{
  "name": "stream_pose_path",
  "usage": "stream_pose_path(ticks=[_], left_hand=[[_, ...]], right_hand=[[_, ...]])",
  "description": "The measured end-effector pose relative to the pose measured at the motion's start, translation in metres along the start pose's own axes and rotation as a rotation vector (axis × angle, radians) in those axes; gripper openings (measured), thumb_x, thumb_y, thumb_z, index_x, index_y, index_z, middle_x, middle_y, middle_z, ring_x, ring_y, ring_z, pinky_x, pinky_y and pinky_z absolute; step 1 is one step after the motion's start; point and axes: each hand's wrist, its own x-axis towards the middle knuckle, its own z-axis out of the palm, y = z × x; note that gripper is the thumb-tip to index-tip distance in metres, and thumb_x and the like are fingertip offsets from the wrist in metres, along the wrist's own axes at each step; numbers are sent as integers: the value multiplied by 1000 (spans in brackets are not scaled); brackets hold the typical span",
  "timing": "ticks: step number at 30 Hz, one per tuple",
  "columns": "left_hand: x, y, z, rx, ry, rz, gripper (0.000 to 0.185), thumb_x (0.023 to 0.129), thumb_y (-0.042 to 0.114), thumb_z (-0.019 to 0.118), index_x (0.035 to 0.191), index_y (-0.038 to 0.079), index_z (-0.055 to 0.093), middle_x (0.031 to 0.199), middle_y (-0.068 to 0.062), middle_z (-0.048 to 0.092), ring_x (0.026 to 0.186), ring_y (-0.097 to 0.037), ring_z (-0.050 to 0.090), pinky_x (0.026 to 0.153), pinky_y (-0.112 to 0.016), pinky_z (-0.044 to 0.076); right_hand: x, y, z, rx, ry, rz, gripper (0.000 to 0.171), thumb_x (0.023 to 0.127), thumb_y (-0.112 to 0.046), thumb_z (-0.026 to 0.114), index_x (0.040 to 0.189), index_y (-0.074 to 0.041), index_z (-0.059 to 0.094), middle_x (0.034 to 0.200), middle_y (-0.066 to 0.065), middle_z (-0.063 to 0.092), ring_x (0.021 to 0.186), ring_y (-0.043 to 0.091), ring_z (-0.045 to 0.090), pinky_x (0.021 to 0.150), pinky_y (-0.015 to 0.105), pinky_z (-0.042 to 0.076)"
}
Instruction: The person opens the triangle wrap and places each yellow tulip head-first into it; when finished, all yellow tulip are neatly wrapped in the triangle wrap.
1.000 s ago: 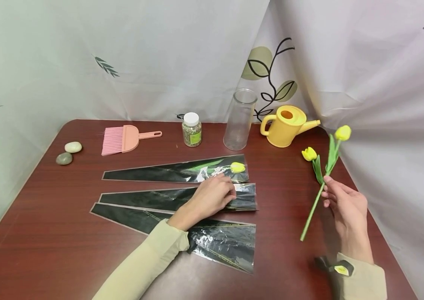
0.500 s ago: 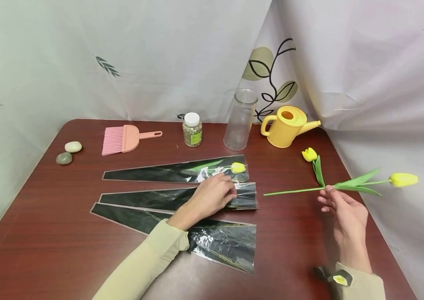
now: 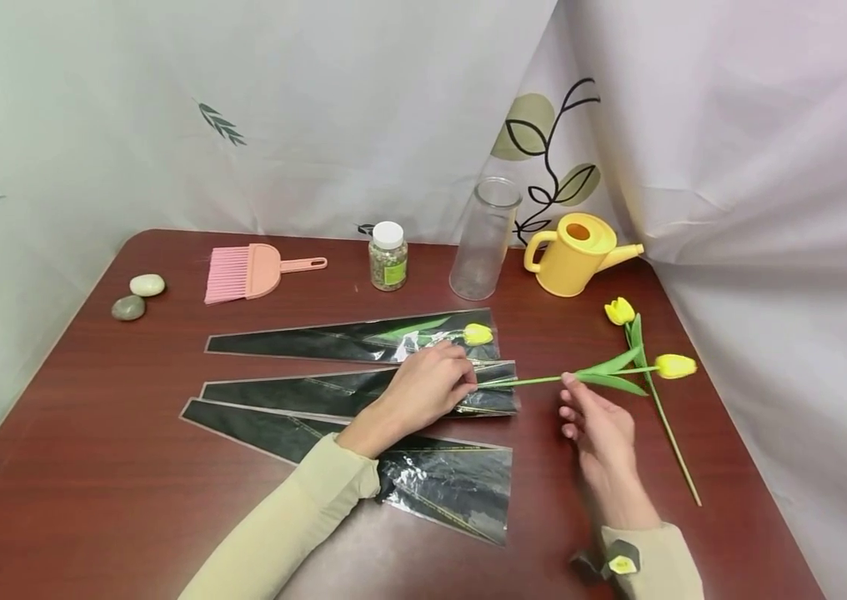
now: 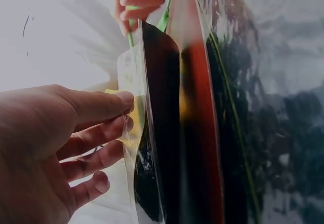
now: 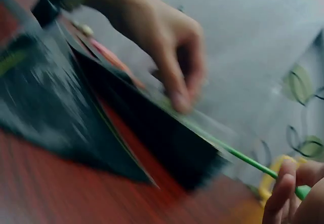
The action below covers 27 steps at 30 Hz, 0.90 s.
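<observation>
Two stones (image 3: pixel 137 296), one pink brush (image 3: pixel 247 272), one jar (image 3: pixel 388 257), one clear vase (image 3: pixel 484 238) and one yellow watering can (image 3: pixel 575 253) line the table's (image 3: pixel 93 467) far edge; three black sleeves lie fanned below. The left hand (image 3: pixel 423 389) pinches the mouth of the middle sleeve (image 3: pixel 303 395) open. The right hand (image 3: pixel 598 425) grips a yellow tulip (image 3: pixel 618 372), one of three, now swung level from upright, stem tip at that mouth.

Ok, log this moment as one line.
left hand: holds middle sleeve mouth | right hand: pinches tulip, stem end at mouth | table
</observation>
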Motion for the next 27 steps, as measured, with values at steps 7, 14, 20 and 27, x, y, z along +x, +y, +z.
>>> stream_pose_path(ticks=[7, 14, 20, 27], left_hand=[[3, 3, -2, 30, -18, 5, 7, 88, 26, 74, 83, 22, 72, 85, 10, 61, 82, -13, 54, 74, -28, 48], [3, 3, 0, 54, -47, 0, 7, 88, 25, 73, 82, 22, 73, 86, 10, 63, 83, -14, 55, 74, -29, 49], [2, 0, 3, 47, -28, 5, 7, 87, 22, 73, 80, 22, 74, 85, 10, 63, 82, -14, 55, 74, -29, 48], [0, -2, 4, 44, -24, 5, 8, 88, 22, 73, 80, 22, 73, 85, 10, 62, 81, -13, 55, 74, -29, 48]], right_hand=[[-8, 18, 22, -118, -139, 123, 21, 85, -28, 78, 77, -9, 72, 59, -6, 60, 39, 2, 36, 35, 15, 25], [-9, 21, 25, -117, -229, 193, 14, 90, -22, 72, 83, -11, 72, 63, -5, 55, 38, 1, 30, 35, 14, 24], [-7, 13, 11, -249, -377, 27, 21, 95, -17, 66, 108, -2, 72, 65, -2, 57, 40, 3, 38, 38, 16, 31], [13, -18, -17, -394, -293, -600, 24, 91, -7, 70, 107, 10, 67, 67, 13, 64, 49, 14, 57, 44, 22, 47]])
